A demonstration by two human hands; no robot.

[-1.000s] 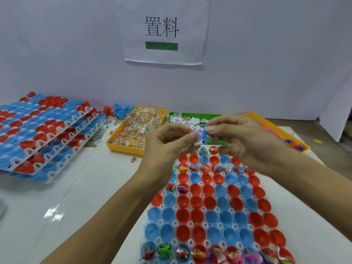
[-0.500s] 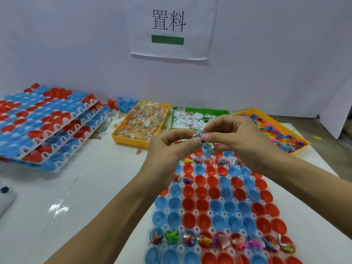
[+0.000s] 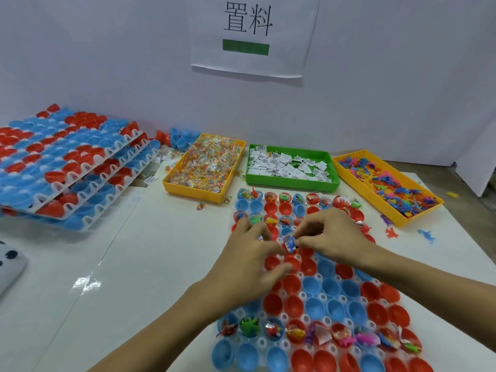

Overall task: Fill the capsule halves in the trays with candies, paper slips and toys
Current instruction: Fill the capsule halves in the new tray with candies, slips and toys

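A white tray of red and blue capsule halves lies in front of me. Its far rows and one near row hold candies, slips and toys, while the middle halves are empty. My right hand pinches a small blue and white piece just above the tray's middle. My left hand hovers low over the tray's left side, fingers relaxed, thumb apart from the forefinger, close to that piece. Behind the tray stand a yellow bin of candies, a green bin of paper slips and a yellow bin of toys.
A stack of filled trays sits at the far left. Loose capsule halves lie beside the candy bin. Stray toys lie on the table right of the tray. A grey object pokes in at the left edge.
Both hands came down from chest height to just above the tray. The left hand's pinch on the small piece has loosened; the right hand still pinches it.
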